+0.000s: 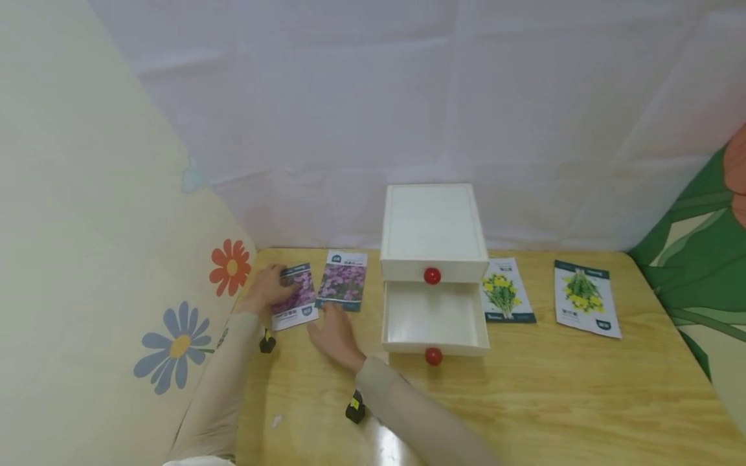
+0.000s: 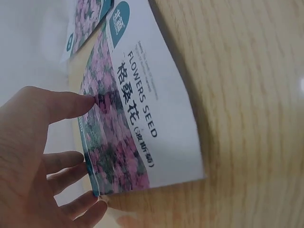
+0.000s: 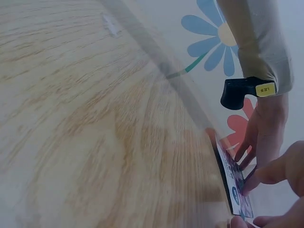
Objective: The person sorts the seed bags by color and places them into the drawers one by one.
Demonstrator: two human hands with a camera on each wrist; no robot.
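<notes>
My left hand (image 1: 271, 288) is at a flower seed packet (image 1: 302, 299) with a purple-pink flower picture, on the left of the table. In the left wrist view, the thumb lies on the packet's printed face and the other fingers bend at its edge. My right hand (image 1: 338, 336) is just below a second purple-flower seed packet (image 1: 342, 279), its fingertips by that packet's lower edge and its thumb held apart. In the right wrist view, the right hand's thumb and fingers are spread near the packets; their exact contact is unclear.
A white drawer box (image 1: 434, 223) stands mid-table, its lower drawer (image 1: 434, 317) pulled out, with red knobs. Right of it lie two yellow-flower seed packets (image 1: 507, 291), the farther one (image 1: 585, 298) tilted. Flower-patterned cloth borders the left side.
</notes>
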